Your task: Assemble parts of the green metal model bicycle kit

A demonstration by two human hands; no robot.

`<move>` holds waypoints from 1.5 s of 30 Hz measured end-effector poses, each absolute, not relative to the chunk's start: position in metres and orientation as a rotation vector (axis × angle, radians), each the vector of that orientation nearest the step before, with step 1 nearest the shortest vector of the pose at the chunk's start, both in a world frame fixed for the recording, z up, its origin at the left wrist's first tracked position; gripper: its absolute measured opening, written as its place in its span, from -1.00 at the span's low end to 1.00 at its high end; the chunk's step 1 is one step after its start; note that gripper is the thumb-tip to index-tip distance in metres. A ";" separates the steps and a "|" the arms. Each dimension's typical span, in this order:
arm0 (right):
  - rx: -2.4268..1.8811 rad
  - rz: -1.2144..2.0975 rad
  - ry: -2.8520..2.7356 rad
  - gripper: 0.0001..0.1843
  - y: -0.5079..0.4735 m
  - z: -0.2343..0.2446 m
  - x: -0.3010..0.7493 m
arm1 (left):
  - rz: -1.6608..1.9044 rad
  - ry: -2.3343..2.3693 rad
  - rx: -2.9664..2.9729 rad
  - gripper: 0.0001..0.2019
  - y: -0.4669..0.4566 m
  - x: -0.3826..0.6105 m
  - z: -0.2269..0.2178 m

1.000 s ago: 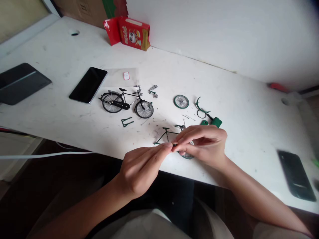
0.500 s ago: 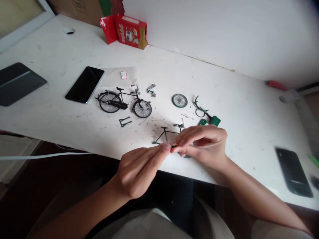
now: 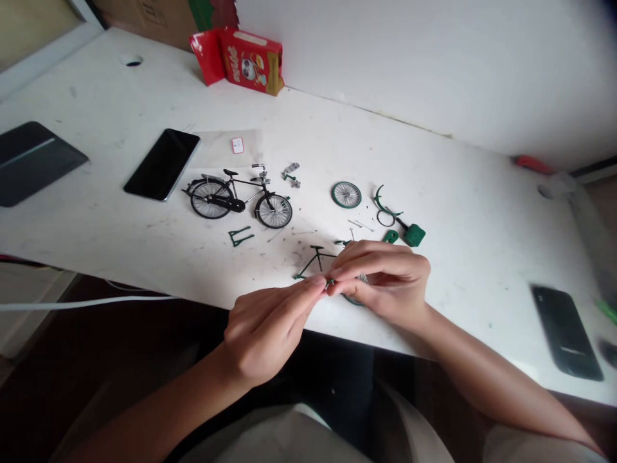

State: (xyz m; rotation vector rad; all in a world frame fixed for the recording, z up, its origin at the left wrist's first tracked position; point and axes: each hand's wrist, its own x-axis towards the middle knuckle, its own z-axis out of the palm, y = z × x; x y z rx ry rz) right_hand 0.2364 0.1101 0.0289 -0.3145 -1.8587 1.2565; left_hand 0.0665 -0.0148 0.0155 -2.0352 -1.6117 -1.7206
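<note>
My left hand [image 3: 274, 325] and my right hand [image 3: 385, 276] meet fingertip to fingertip above the front of the table. Pinched between them is a tiny dark green part [image 3: 330, 283], mostly hidden by the fingers. Right behind the hands lies a green model bicycle frame [image 3: 318, 254], its front wheel partly covered by my right hand. A finished black model bicycle [image 3: 238, 198] lies farther left. Loose pieces surround it: a green-rimmed wheel [image 3: 346, 195], a green fork-shaped piece [image 3: 240, 236], a curved green mudguard [image 3: 379, 199] and a green block [image 3: 413, 235].
A black phone [image 3: 162, 164] lies beside a clear plastic bag [image 3: 216, 146] on the left, with a dark tablet-like case [image 3: 38, 164] beyond. An open red box [image 3: 253, 64] stands at the back. Another dark phone [image 3: 566, 331] lies at the right. Thin metal rods [image 3: 359, 224] lie mid-table.
My right hand has shifted slightly left, and its fingers have turned a little around the small part. More green shows between the fingertips. My left hand has barely moved.
</note>
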 end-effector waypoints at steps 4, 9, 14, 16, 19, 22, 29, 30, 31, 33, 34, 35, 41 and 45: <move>-0.335 1.234 -1.869 -0.59 0.109 0.028 0.236 | -1.720 -1.604 -2.014 -0.57 -0.013 0.067 0.017; -0.359 1.293 -1.874 -0.57 0.109 0.028 0.237 | -1.696 -1.619 -1.997 -0.60 -0.012 0.066 0.017; -0.353 1.311 -1.893 -0.60 0.110 0.029 0.238 | -1.706 -1.589 -2.015 -0.63 -0.013 0.066 0.015; -0.344 1.322 -1.896 -0.59 0.109 0.030 0.238 | -1.711 -1.578 -2.035 -0.62 -0.014 0.065 0.014; -0.330 1.358 -1.881 -0.58 0.108 0.032 0.237 | -1.708 -1.566 -2.051 -0.57 -0.015 0.063 0.013; -0.330 1.382 -1.870 -0.61 0.106 0.032 0.237 | -1.670 -1.522 -2.075 -0.51 -0.018 0.060 0.012; -0.365 1.068 -1.934 -0.54 0.104 0.022 0.237 | -1.650 -1.644 -1.958 -0.52 -0.015 0.067 0.014; -0.360 0.994 -1.944 -0.52 0.104 0.021 0.237 | -1.655 -1.671 -1.933 -0.53 -0.014 0.069 0.014; -0.355 0.929 -1.952 -0.52 0.103 0.021 0.237 | -1.660 -1.692 -1.914 -0.55 -0.014 0.071 0.014; -0.349 0.839 -1.963 -0.52 0.103 0.021 0.238 | -1.660 -1.720 -1.897 -0.57 -0.013 0.074 0.014; -0.350 0.816 -1.966 -0.52 0.103 0.021 0.237 | -1.653 -1.728 -1.898 -0.58 -0.013 0.075 0.013; -0.356 0.802 -1.968 -0.53 0.103 0.022 0.237 | -1.643 -1.731 -1.901 -0.59 -0.013 0.075 0.012; -0.402 0.749 -2.001 -0.64 0.102 0.022 0.234 | -1.608 -1.666 -1.930 -0.55 -0.011 0.073 0.005; -0.441 0.780 -1.993 -0.69 0.100 0.017 0.234 | -1.597 -1.579 -1.962 -0.48 -0.008 0.071 0.000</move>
